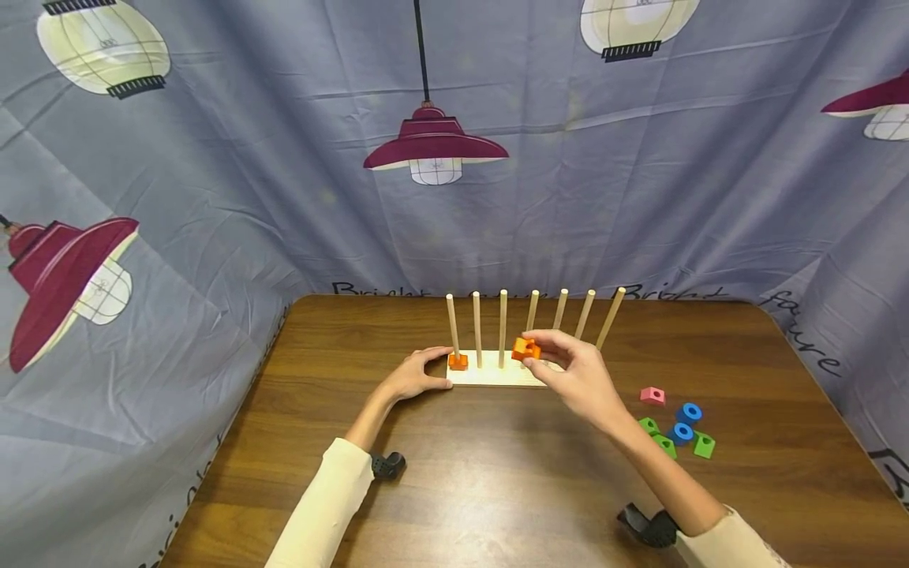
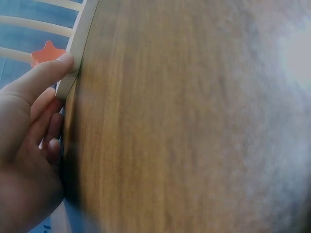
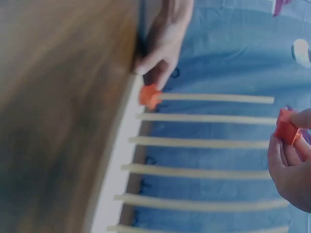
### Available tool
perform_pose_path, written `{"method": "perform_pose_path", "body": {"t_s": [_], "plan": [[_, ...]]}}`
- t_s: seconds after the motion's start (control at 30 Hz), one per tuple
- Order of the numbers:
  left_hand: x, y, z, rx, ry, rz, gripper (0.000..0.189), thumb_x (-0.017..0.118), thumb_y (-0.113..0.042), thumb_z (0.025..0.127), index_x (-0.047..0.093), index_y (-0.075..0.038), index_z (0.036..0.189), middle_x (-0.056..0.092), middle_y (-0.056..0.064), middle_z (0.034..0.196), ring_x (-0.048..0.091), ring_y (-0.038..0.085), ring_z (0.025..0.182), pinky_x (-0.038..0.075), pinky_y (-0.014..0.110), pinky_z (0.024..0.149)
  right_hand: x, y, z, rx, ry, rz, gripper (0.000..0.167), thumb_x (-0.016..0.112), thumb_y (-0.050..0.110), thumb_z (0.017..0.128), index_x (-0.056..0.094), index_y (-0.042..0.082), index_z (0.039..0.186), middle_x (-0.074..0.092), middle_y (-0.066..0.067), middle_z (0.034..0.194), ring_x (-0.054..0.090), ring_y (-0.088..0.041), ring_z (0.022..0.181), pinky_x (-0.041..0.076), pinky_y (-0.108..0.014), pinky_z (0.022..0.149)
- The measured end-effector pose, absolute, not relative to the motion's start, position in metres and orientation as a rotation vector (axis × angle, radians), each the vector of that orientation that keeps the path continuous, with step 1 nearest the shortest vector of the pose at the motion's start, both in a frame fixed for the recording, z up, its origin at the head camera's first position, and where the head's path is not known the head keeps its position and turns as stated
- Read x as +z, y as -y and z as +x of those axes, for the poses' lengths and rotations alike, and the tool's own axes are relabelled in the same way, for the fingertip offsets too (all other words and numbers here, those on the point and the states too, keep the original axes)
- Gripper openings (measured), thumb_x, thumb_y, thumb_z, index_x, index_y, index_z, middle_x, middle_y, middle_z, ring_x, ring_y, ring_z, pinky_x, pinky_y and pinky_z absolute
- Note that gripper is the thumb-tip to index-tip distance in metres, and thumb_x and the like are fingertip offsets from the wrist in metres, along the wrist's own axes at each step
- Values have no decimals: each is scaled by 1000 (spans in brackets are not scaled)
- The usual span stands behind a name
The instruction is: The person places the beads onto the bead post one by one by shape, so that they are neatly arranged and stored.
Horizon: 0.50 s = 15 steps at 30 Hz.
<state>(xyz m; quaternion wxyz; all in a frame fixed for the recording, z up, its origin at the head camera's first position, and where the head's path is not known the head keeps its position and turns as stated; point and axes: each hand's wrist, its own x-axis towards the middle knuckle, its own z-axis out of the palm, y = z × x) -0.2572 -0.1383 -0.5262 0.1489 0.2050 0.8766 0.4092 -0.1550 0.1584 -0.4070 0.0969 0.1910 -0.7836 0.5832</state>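
A pale wooden peg board (image 1: 497,377) with a row of several upright pegs stands on the table. An orange star-shaped block (image 1: 458,362) sits at the foot of its leftmost peg. My left hand (image 1: 413,374) grips the board's left end between thumb and fingers; the left wrist view shows the thumb (image 2: 46,75) against the board's edge beside that star (image 2: 48,52). Above the board, my right hand (image 1: 578,379) pinches another orange block (image 1: 525,349) between thumb and fingers. In the right wrist view this held block (image 3: 285,127) is near the peg tops, apart from the pegs.
On the brown table (image 1: 490,489), to the right of the board, lie a pink block (image 1: 652,396), blue round blocks (image 1: 690,413) and several green blocks (image 1: 704,445) with holes. A grey curtain (image 1: 454,229) printed with lamps hangs behind the table.
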Motion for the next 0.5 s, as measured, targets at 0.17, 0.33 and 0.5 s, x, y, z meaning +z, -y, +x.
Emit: {"method": "perform_pose_path", "body": {"t_s": [0.17, 0.33, 0.5], "plan": [[-529, 138, -258, 1178, -2517, 581, 70, 82, -23, 83, 53, -15, 146, 45, 10, 152, 34, 33, 140, 27, 53, 113, -389, -132, -178, 1684, 2301, 654, 31, 70, -6, 89, 67, -3, 120, 70, -15, 110, 68, -28, 98, 55, -27, 83], [-527, 138, -258, 1190, -2523, 576, 70, 82, -22, 82, 54, -14, 146, 47, 9, 150, 35, 33, 139, 27, 52, 113, -376, -111, -194, 1648, 2237, 750, 30, 68, -6, 91, 67, -3, 121, 68, -15, 114, 66, -26, 101, 54, -34, 88], [-525, 138, -257, 1176, -2527, 586, 69, 82, -21, 83, 54, -13, 146, 47, 10, 150, 36, 33, 138, 28, 51, 113, -370, -97, -207, 1590, 2224, 765, 33, 69, -3, 91, 68, 0, 124, 67, -13, 119, 65, -24, 104, 54, -36, 88]]}}
